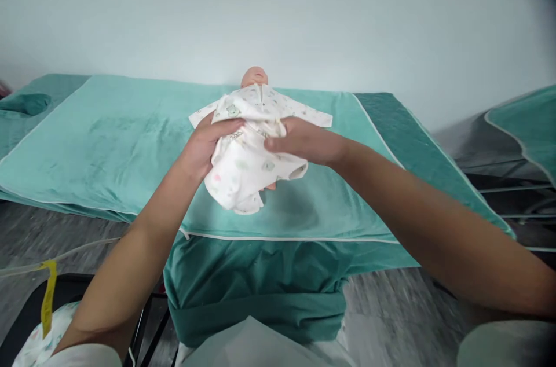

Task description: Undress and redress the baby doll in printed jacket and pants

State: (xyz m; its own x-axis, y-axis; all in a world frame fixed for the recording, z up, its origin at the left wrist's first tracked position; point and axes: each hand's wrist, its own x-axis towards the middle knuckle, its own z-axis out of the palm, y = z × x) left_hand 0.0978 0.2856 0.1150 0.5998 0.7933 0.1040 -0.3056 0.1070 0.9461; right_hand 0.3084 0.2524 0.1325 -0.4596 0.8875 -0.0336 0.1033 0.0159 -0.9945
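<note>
White, pastel-printed baby clothes (249,173) bunch below the baby doll (254,75)'s head, sleeves (310,112) spread. Left hand (207,141) and right hand (306,140) grip the fabric

I see wide room over the green sheet (108,141) on the left, but the right forearm (425,225) crosses the other side; the doll (255,76) and white garment (249,167) block the middle, and the wall (278,14) (close behind) stops any farther reach.

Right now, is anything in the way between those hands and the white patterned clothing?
Nothing visible is: the left hand and right hand both hold the white patterned clothing directly. The doll's head shows beyond it.
</note>
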